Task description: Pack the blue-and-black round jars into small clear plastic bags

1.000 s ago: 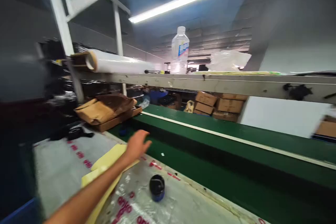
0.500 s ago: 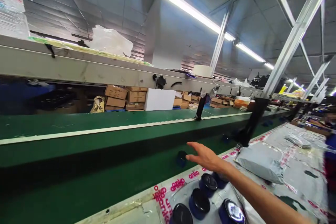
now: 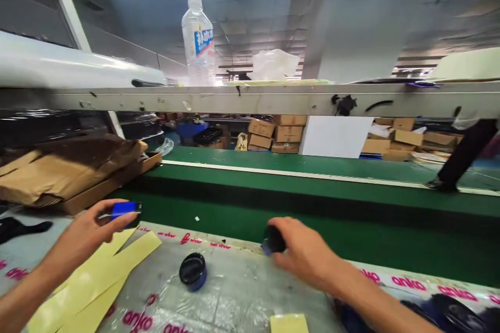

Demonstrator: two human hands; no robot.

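Both hands now hover over the plastic table sheet [image 3: 234, 296] printed in pink, where a moment earlier only the right hand reached out with open fingers. At the left, a crumpled cardboard carton [image 3: 66, 171] slumps against the near edge of the green conveyor belt [image 3: 250, 205]. Below it, the left hand [image 3: 82, 239] is clenched around a small blue jar [image 3: 124, 210], with the thumb and fingertips pinching it from either side and its dark end poking out to the right. Under that hand lie long yellow paper strips [image 3: 94, 276], with the fingers just above them and not touching. Toward the middle, a black-lidded blue jar [image 3: 193, 271] stands on the sheet, well apart from both hands and touched by neither. Just right of it, the right hand [image 3: 308, 252] grasps a dark jar [image 3: 273, 241] from above, the curled fingers [image 3: 285, 229] covering most of it, with only its blue lower edge and left side showing beyond them, close over the table's far edge. Near the bottom, a small yellow square of paper [image 3: 289, 323] lies on the sheet. At the lower right, dark rounded shapes [image 3: 441, 315] are too blurred to identify.
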